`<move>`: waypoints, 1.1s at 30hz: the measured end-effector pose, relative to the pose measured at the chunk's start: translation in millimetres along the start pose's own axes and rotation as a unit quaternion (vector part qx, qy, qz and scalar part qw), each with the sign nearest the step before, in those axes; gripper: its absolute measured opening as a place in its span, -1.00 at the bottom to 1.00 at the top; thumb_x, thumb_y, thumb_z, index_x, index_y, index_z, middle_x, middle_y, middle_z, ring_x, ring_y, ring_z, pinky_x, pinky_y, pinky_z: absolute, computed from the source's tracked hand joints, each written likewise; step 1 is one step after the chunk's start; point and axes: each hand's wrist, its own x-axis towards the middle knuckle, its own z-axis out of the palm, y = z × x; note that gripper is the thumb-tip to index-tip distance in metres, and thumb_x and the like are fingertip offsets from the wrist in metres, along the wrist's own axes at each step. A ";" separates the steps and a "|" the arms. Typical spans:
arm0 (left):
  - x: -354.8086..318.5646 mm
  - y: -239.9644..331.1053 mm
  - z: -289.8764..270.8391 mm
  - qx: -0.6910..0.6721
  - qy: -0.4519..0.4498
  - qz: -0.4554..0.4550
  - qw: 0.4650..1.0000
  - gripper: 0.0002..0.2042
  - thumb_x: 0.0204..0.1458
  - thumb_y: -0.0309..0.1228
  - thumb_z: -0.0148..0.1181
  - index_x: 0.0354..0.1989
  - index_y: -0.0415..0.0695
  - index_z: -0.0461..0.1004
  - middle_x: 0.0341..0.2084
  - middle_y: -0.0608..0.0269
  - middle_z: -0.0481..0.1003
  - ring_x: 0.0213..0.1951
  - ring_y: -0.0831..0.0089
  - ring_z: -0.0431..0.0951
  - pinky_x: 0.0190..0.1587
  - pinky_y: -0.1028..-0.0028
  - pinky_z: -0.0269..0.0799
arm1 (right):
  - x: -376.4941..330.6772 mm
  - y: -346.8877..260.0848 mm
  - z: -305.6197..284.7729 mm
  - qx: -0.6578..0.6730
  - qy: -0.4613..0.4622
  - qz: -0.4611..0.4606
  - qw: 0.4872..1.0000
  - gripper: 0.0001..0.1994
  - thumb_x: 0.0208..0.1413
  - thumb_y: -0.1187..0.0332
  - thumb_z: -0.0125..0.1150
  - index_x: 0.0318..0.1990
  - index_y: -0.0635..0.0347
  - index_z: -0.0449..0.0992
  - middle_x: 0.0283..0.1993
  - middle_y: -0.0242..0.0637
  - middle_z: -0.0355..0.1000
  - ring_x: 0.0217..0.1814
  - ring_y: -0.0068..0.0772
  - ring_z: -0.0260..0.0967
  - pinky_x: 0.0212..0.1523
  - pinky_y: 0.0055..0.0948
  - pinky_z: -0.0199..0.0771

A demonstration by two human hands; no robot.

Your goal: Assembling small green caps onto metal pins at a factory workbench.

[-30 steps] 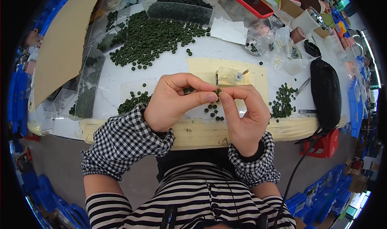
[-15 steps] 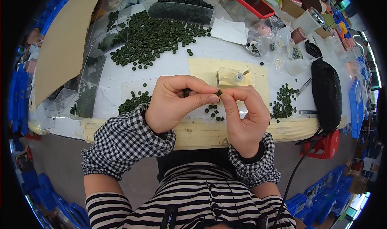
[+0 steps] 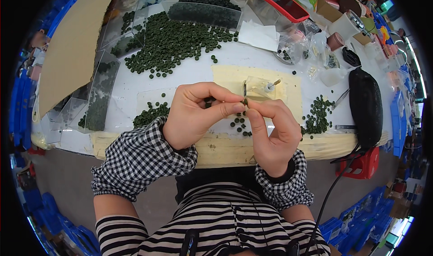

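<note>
My left hand (image 3: 196, 114) and my right hand (image 3: 270, 132) meet over the white table (image 3: 131, 82), fingertips pinched together on one small dark green disc (image 3: 245, 102). Below the fingers lie a few loose green discs (image 3: 239, 123) on the table. Just behind my hands a small clear jig with a white peg (image 3: 261, 87) stands on a pale yellow mat (image 3: 230, 75). A small heap of green discs (image 3: 149, 114) lies by my left wrist, another heap (image 3: 318, 114) to the right of my right hand.
A large spread of green discs (image 3: 176, 42) covers the far table. Clear plastic trays (image 3: 97, 98) stand at the left, a brown cardboard sheet (image 3: 72, 44) beyond them. A black pouch (image 3: 365, 105), tweezers (image 3: 340, 96) and small bags (image 3: 311, 48) are at the right.
Both hands stay pinched together at the same spot; only the fingertips have shifted slightly around the small disc.
</note>
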 end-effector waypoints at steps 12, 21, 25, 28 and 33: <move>1.8 1.1 -4.2 0.046 -0.023 0.010 0.999 -0.87 -0.06 -0.66 0.25 -0.30 -0.30 0.55 -0.34 0.14 0.55 -0.29 0.53 0.53 -0.20 0.59 0.44 | 1.0 2.9 -5.8 0.008 -0.046 -0.006 0.999 -0.85 -0.02 0.59 0.25 -0.24 0.33 0.58 -0.40 -0.23 0.48 -0.42 -0.47 0.39 -0.39 -0.57 0.36; 1.0 4.5 -1.7 0.031 -0.019 0.036 0.999 -0.84 -0.05 -0.67 0.24 -0.25 -0.32 0.55 -0.33 0.17 0.53 -0.32 0.60 0.45 -0.22 0.63 0.37 | 0.0 3.9 -5.3 0.049 -0.036 0.015 0.998 -0.81 -0.02 0.61 0.25 -0.20 0.32 0.58 -0.37 -0.21 0.49 -0.38 -0.46 0.41 -0.34 -0.58 0.39; 0.6 5.8 -1.8 0.030 -0.012 0.023 0.999 -0.83 -0.04 -0.67 0.23 -0.23 -0.33 0.54 -0.32 0.16 0.53 -0.29 0.59 0.47 -0.19 0.63 0.38 | -0.2 1.6 -5.6 0.044 -0.040 0.016 0.998 -0.76 -0.04 0.63 0.25 -0.16 0.32 0.58 -0.35 -0.22 0.47 -0.37 -0.48 0.40 -0.33 -0.59 0.39; 1.0 5.4 -1.2 0.024 -0.008 0.017 1.000 -0.83 -0.03 -0.67 0.21 -0.23 -0.33 0.53 -0.31 0.15 0.53 -0.26 0.57 0.48 -0.16 0.62 0.39 | 0.2 -0.5 -6.4 0.042 -0.046 0.014 0.998 -0.72 -0.05 0.65 0.25 -0.12 0.31 0.57 -0.34 -0.25 0.45 -0.36 -0.50 0.39 -0.34 -0.61 0.39; -0.4 5.3 -1.3 0.030 -0.018 0.040 0.999 -0.84 -0.02 -0.67 0.20 -0.23 -0.32 0.53 -0.30 0.14 0.54 -0.25 0.55 0.50 -0.16 0.61 0.42 | -0.3 0.0 -7.2 0.036 -0.052 0.004 0.998 -0.69 -0.06 0.66 0.26 -0.10 0.30 0.56 -0.34 -0.28 0.42 -0.37 -0.52 0.37 -0.35 -0.62 0.37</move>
